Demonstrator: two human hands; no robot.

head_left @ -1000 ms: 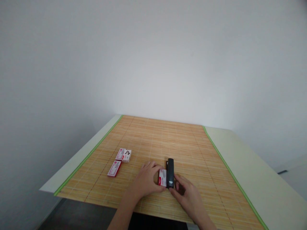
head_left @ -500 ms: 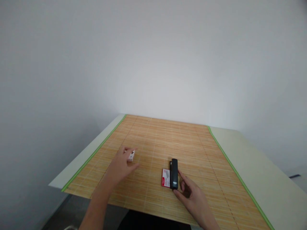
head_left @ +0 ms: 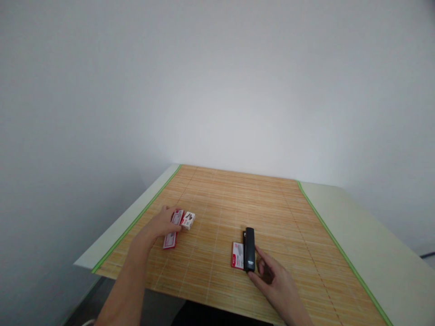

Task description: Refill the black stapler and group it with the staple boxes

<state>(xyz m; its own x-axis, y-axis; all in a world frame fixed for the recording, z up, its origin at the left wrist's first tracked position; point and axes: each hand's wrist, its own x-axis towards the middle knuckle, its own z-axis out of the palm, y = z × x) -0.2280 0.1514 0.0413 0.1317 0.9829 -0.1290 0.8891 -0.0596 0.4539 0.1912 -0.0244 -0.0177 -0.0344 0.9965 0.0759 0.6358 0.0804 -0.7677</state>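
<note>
My left hand (head_left: 163, 224) is at the left of the mat, thumb and fingers closed about the edges of a long flat red-and-white box (head_left: 170, 240). Touching or nearly touching that box on its right is a small white box (head_left: 188, 220) with a dark picture on it. A black stapler (head_left: 250, 249) lies lengthwise towards me, right of centre. My right hand (head_left: 275, 280) has its thumb at the stapler's near end and a finger against its right side, the other fingers curled. Against the stapler's left side lies a small red-and-white box (head_left: 237, 255), probably of staples.
A bamboo mat (head_left: 238, 194) with green edging covers the middle of a pale table (head_left: 343, 213). The wall (head_left: 217, 90) stands behind it. A dark thin object (head_left: 427, 255) shows at the far right.
My left hand has shifted slightly left, and the long red-and-white box now shows in it beside the small white box. My right hand stays at the stapler. The view has shifted slightly.
</note>
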